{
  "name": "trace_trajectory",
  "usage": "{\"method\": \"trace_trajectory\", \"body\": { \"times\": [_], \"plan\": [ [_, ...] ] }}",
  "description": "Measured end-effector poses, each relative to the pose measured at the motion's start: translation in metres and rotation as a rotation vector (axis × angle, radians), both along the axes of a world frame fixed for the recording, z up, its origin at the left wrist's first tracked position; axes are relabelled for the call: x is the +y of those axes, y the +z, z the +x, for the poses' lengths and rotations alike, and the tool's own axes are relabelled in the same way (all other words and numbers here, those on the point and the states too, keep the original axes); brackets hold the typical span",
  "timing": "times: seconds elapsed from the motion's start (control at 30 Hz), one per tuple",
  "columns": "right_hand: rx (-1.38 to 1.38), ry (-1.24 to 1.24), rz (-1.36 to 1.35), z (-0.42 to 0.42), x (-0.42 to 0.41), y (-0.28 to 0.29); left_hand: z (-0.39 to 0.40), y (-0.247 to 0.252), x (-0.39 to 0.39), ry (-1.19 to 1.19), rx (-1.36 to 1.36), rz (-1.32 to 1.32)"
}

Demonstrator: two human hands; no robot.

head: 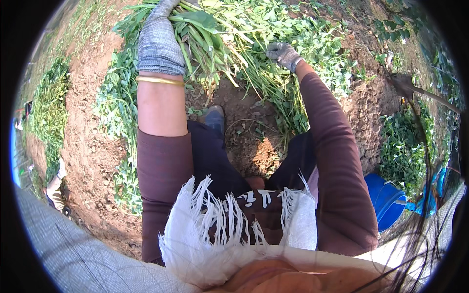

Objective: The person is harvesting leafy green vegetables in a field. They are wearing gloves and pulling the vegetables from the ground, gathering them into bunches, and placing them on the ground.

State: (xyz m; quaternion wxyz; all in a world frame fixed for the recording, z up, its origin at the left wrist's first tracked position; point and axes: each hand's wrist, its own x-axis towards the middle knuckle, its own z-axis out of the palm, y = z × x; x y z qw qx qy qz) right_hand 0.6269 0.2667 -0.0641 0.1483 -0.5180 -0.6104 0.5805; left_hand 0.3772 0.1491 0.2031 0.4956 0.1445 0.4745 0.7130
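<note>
At the top, left of centre, my left hand [161, 40] wears a grey knitted glove and reaches over a bundle of cut green stems with broad leaves [205, 40]. Its fingers run past the picture's top edge, so their grip is hidden. My right hand [284, 55], in a thin grey glove, lies against low leafy green plants [293, 22] to the right of the bundle. Its fingers are bent at the plants' thin stems; whether they close on one is not clear.
Bare brown soil [253, 135] lies between my knees, with a rubber boot [215, 119] on it. A blue bucket [386, 201] stands low at the right. A metal hoe blade [402, 85] on a handle is at the far right. More plant rows flank the soil. Another person's sleeve [55, 190] shows far left.
</note>
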Motion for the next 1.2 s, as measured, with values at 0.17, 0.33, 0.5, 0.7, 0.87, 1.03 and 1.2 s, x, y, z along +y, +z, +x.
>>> {"method": "trace_trajectory", "body": {
  "times": [0.17,0.33,0.5,0.7,0.87,1.03,1.2],
  "plan": [
    [0.083,-0.075,-0.073,0.01,-0.001,0.018,0.012,0.001,-0.002,-0.043,-0.001,0.017],
    [0.218,-0.204,0.03,0.016,0.002,0.026,0.019,0.0,0.0,-0.077,-0.06,0.011],
    [0.116,-0.118,-0.01,0.02,-0.001,0.038,0.02,-0.003,0.001,-0.105,-0.145,0.033],
    [0.26,-0.043,0.149,0.037,-0.002,0.054,0.019,-0.005,-0.001,-0.245,-0.16,0.076],
    [0.437,-0.074,-0.07,0.045,-0.019,0.093,0.025,-0.005,0.002,-0.184,-0.157,0.063],
    [0.761,-0.106,-0.094,0.073,-0.022,0.128,0.037,-0.001,0.001,-0.168,0.098,-0.12],
    [0.902,-0.299,-0.018,0.113,-0.043,0.176,0.034,-0.014,0.023,-0.327,0.158,-0.291]
  ]
}}
